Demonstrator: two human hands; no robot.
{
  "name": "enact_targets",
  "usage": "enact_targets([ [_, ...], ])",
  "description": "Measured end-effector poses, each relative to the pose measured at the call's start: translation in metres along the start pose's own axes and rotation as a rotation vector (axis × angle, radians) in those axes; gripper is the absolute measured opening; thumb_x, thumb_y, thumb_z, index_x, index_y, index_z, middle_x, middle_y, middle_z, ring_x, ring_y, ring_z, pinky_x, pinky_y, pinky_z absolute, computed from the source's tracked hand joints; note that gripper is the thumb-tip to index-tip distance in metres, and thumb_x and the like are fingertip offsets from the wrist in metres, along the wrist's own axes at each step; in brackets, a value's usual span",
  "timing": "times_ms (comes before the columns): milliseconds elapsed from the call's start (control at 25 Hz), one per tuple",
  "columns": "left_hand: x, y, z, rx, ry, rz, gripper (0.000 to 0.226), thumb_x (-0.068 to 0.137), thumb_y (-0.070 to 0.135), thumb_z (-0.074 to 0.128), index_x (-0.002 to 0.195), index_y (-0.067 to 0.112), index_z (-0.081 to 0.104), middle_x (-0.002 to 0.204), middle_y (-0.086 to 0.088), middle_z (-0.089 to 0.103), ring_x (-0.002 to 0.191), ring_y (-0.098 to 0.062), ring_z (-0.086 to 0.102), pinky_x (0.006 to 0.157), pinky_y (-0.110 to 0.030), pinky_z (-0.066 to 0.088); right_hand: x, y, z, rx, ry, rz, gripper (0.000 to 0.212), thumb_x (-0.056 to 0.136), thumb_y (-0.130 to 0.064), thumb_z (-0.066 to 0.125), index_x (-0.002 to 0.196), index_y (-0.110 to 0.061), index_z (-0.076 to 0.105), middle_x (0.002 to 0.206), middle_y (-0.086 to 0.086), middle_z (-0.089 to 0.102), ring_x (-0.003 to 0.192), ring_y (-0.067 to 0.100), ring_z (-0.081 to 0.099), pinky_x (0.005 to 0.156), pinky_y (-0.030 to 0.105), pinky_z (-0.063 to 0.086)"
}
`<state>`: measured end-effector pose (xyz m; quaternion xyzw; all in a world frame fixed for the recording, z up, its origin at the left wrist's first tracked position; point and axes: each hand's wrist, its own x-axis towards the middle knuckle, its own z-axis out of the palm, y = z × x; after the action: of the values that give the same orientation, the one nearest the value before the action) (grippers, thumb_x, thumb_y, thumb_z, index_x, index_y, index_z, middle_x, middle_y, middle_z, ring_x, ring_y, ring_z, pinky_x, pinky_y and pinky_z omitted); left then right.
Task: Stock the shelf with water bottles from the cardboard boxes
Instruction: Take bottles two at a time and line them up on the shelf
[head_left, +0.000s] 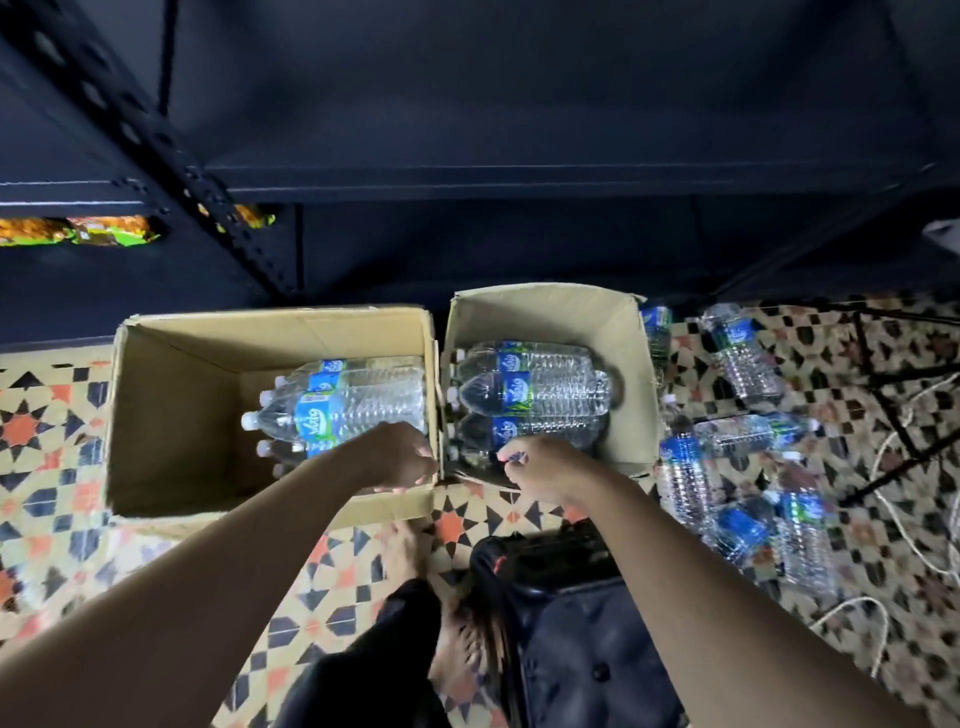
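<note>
Landmark: right cardboard box (621, 364), open-topped, on the patterned tile floor (47, 436).

- Dark metal shelf (519, 176) stands just beyond the box.
- Inside the box: large water bottles (550, 395) lying on their sides, stacked, caps toward its left wall.
- Left cardboard box (171, 415) sits touching the landmark box's left wall and holds a similar stack of bottles (363, 405).
- Loose small bottles (743, 358) lie scattered on the floor to the right of the box, with a white cord (906, 525) beyond them.
- Snack packets (78, 231) sit on a low shelf far to the left of the box.
- Left hand (400, 457): just left of the box's left wall, inside the neighbouring box's near corner, fingers curled. Cannot tell what it grasps.
- Right hand (540, 467): at the box's near-left corner, fingertips pinching the blue label of the nearest bottle (467, 460).
</note>
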<state>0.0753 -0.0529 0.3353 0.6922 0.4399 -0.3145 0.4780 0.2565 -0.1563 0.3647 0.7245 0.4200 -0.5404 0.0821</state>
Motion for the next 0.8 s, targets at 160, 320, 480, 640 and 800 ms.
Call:
enact_targets([
  [160, 0.03, 0.029, -0.006, -0.016, 0.018, 0.051, 0.032, 0.1, 0.024, 0.053, 0.125, 0.007, 0.065, 0.125, -0.012, 0.067, 0.111, -0.025, 0.063, 0.09, -0.028, 0.047, 0.02, 0.022, -0.022, 0.008, 0.006, 0.001, 0.036, 0.104, -0.018, 0.04, 0.138, -0.019, 0.055, 0.107, 0.006, 0.06, 0.052, 0.005, 0.046, 0.046, 0.018, 0.035],
  [320, 0.06, 0.041, -0.018, -0.104, 0.042, 0.062, 0.029, 0.1, 0.023, 0.052, 0.118, 0.007, 0.067, 0.125, -0.011, 0.066, 0.094, -0.02, 0.063, 0.082, -0.026, 0.047, 0.04, 0.035, -0.039, -0.021, -0.044, 0.029, 0.038, 0.103, -0.015, 0.041, 0.139, -0.015, 0.054, 0.096, -0.001, 0.055, 0.054, 0.001, 0.044, 0.045, 0.013, 0.03],
  [480, 0.074, 0.052, -0.027, -0.126, 0.025, 0.058, 0.032, 0.1, 0.025, 0.052, 0.123, 0.005, 0.064, 0.116, -0.012, 0.07, 0.095, -0.024, 0.069, 0.087, -0.034, 0.053, 0.05, 0.041, -0.058, -0.012, -0.071, 0.065, 0.038, 0.104, -0.017, 0.041, 0.14, -0.017, 0.052, 0.107, 0.001, 0.064, 0.063, 0.01, 0.053, 0.053, 0.018, 0.037],
  [640, 0.075, 0.062, -0.028, -0.129, -0.009, 0.034, 0.032, 0.1, 0.025, 0.052, 0.122, 0.007, 0.065, 0.114, -0.011, 0.07, 0.097, -0.023, 0.068, 0.081, -0.03, 0.049, 0.048, 0.043, -0.08, -0.005, -0.053, 0.078, 0.039, 0.103, -0.018, 0.039, 0.14, -0.018, 0.051, 0.101, 0.001, 0.064, 0.075, 0.014, 0.058, 0.055, 0.021, 0.04],
  [800, 0.067, 0.07, -0.028, -0.165, -0.03, 0.027, 0.027, 0.1, 0.023, 0.052, 0.115, 0.007, 0.067, 0.102, -0.006, 0.071, 0.091, -0.02, 0.068, 0.072, -0.026, 0.048, 0.04, 0.048, -0.096, -0.032, -0.07, 0.09, 0.04, 0.103, -0.017, 0.039, 0.141, -0.019, 0.051, 0.136, 0.008, 0.057, 0.095, 0.017, 0.057, 0.069, 0.025, 0.041],
])
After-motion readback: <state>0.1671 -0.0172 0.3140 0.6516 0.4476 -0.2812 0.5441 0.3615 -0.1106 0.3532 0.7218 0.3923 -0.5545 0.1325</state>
